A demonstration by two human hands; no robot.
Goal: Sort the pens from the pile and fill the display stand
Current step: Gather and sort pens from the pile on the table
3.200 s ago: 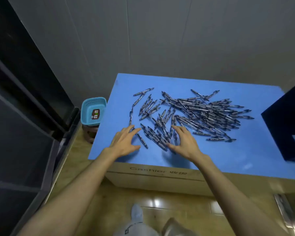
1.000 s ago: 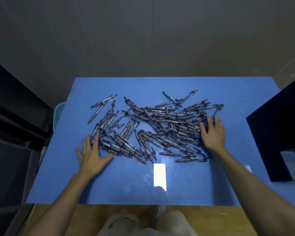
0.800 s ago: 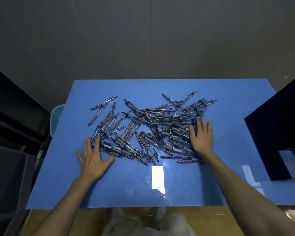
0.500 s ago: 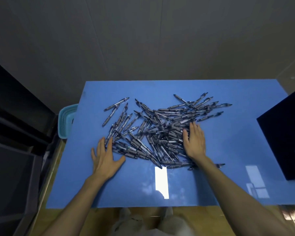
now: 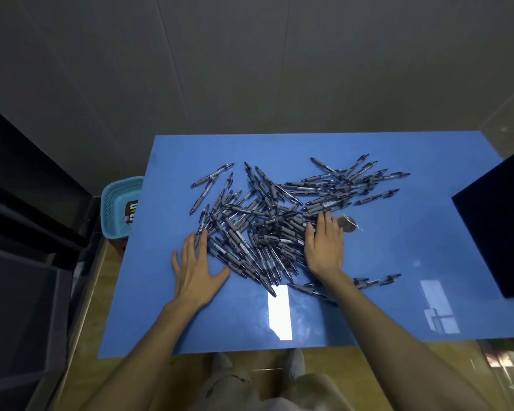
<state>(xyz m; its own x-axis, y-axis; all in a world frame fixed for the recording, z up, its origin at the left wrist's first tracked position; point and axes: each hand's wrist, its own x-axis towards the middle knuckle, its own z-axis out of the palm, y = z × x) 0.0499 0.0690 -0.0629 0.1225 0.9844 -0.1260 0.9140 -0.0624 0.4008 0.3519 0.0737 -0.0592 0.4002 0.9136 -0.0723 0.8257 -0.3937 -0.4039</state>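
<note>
Both hands lie flat with fingers straight, the left hand [image 5: 194, 268] at the near-left edge of the pile of pens [image 5: 273, 223] and the right hand [image 5: 324, 247] pressing on its right side. Slim dark pens with grey grips cross in a loose heap mid-table; a few stray pens [image 5: 374, 281] lie beside the right forearm. The glossy blue tabletop [image 5: 398, 307] mirrors ceiling lights. A turquoise mesh basket [image 5: 116, 206] stands left, a black box [image 5: 499, 221] right, before grey wall panels.
</note>
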